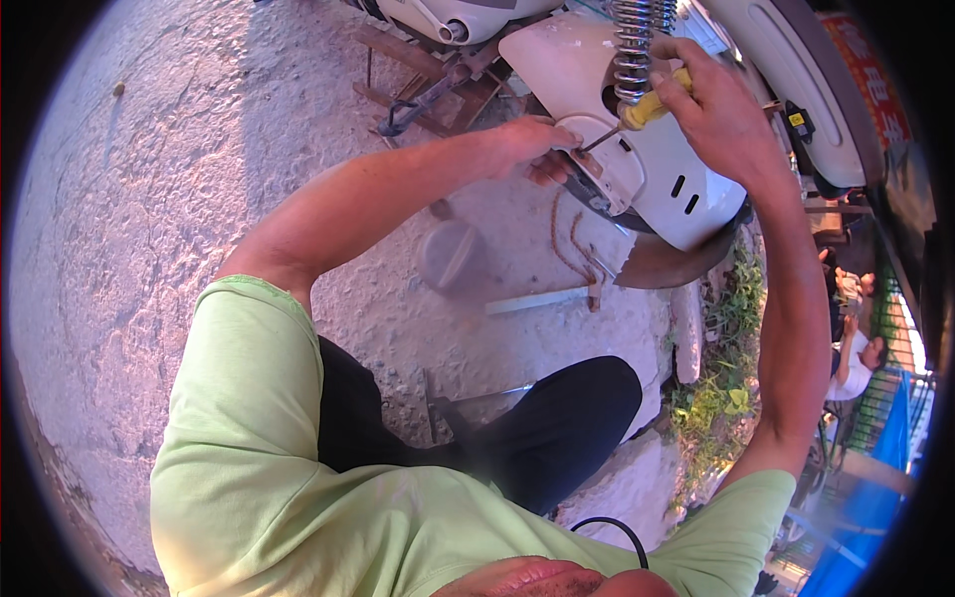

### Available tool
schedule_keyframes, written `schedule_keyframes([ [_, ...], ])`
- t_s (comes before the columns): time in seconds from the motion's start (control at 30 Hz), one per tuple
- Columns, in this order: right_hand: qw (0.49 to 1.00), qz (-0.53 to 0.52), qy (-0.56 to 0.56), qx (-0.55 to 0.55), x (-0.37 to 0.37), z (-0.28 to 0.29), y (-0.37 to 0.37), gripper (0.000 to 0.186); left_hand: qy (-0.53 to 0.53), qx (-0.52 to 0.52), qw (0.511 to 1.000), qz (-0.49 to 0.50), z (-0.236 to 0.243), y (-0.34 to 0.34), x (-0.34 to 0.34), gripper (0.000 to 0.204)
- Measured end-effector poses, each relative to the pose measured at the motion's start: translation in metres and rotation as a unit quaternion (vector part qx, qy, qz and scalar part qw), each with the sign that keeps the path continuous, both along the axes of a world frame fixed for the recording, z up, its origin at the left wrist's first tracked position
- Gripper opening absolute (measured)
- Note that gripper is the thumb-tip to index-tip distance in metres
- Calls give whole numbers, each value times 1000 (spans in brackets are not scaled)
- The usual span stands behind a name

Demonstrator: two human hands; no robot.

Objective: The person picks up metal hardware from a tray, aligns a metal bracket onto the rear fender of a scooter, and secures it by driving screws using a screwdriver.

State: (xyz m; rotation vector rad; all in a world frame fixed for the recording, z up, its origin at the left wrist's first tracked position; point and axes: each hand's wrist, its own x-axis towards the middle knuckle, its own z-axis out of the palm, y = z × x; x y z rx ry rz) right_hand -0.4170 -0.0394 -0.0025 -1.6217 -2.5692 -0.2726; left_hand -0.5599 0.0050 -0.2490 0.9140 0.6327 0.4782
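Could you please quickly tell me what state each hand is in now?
Left hand: at the white panel's edge; whether it grips cannot be told.
Right hand: closed around the yellow-handled screwdriver.

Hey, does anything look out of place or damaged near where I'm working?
Mildly odd: a rust-brown chain or cord lies in a loose curve on the rough concrete near the white panel, and I can't tell whether it's attached to anything. I see no obvious spill.
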Motion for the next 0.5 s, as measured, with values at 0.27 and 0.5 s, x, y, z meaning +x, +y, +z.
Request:
schedule_keyframes([
  [0.27, 999, 6, 31, -43, -1, 7, -6, 44, -5, 8, 1000, 2, -3, 1, 1, 30],
  [0.5, 995, -78, -57, -18, 0, 2, 0, 43, 8, 25, 1000, 5, -4, 1, 0, 29],
])
